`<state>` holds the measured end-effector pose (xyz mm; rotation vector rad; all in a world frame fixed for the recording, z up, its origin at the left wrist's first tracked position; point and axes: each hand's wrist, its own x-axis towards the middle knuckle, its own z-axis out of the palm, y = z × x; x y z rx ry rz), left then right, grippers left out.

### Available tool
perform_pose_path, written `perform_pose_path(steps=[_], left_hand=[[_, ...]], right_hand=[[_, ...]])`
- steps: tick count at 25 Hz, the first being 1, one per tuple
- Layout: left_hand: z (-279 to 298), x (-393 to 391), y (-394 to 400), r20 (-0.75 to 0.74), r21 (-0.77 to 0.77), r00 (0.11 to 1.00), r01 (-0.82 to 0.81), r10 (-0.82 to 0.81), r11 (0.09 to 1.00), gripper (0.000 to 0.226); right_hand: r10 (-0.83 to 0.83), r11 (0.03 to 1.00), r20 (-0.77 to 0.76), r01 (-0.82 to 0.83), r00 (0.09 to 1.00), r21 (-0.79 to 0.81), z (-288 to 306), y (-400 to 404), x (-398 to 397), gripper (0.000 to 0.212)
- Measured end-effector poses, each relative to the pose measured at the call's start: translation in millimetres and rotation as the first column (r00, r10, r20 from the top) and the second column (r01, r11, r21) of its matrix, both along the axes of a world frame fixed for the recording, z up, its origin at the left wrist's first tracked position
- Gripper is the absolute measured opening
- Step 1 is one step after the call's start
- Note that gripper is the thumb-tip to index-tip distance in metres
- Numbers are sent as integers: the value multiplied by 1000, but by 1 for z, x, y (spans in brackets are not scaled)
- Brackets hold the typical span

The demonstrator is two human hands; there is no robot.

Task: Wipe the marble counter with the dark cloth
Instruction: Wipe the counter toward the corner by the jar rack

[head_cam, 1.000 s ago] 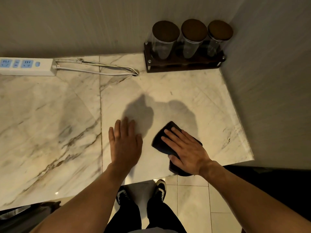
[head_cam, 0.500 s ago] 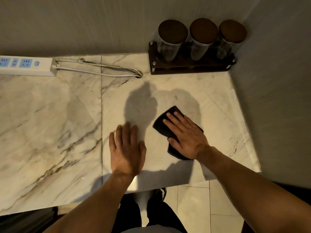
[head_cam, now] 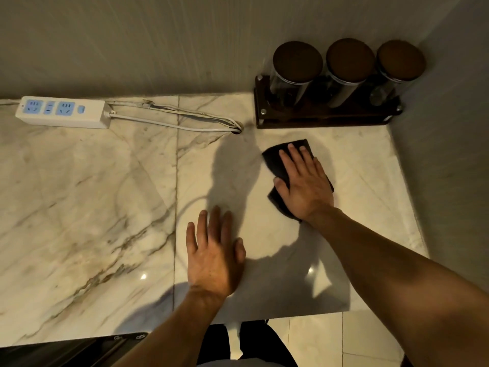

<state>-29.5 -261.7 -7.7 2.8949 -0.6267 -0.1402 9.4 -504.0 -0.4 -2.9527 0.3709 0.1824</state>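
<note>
Fingers [head_cam: 296,157] of the right hand [head_cam: 304,186] lie stretched out and close together, palm pressed flat on the dark cloth [head_cam: 275,162], which is pinned between the hand and the marble counter [head_cam: 92,207]. Nothing is gripped; the hand is spread open on top of the cloth, with the thumb resting on the cloth's left part. Cloth corners show beyond the fingertips, to the left of the hand and under the wrist.

The left hand [head_cam: 214,252] rests palm down on bare marble, fingers extended and slightly fanned, holding nothing. It lies nearer the front edge than the right hand and apart from the cloth, just right of the seam [head_cam: 176,207] that runs front to back between two marble slabs.

The cloth sits in the right slab's far half, near a dark wooden rack [head_cam: 325,117] that holds three glass jars [head_cam: 291,83] with brown lids against the back wall. A strip of bare marble separates cloth and rack. The side wall [head_cam: 449,154] closes the counter on the right, with open marble between it and the hand.

A white power strip [head_cam: 63,112] with blue sockets lies at the back left, well apart from both hands, and its cables [head_cam: 172,120] run along the back to a hole near the rack's left end. Wide open marble stretches across the left slab. The front edge of the counter crosses below the forearms, with floor tiles [head_cam: 317,340] under it.
</note>
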Motion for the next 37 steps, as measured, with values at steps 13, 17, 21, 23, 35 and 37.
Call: perform_pose_path(steps=[13, 17, 21, 23, 35, 37], left_hand=[[1, 1, 3, -8, -11, 1000, 16, -16, 1000, 59], [2, 1, 1, -8, -32, 1000, -3, 3, 999, 56], [0, -1, 1, 12, -54, 1000, 7, -7, 998, 54], [0, -1, 2, 44, -70, 999, 22, -19, 997, 53], [1, -4, 3, 40, -21, 998, 42, -41, 999, 55], [-1, -5, 3, 47, -45, 998, 31, -29, 998, 55]], right_hand=[[-694, 701, -14, 680, 720, 212, 3, 13, 45, 65], [-766, 622, -26, 751, 642, 224, 4, 22, 33, 67], [-789, 596, -22, 773, 614, 216, 3, 34, 9, 66], [-797, 584, -34, 784, 603, 212, 2, 41, -3, 66], [-830, 534, -76, 827, 553, 178, 3, 78, -80, 65], [-828, 537, -72, 824, 556, 181, 4, 82, -92, 65]])
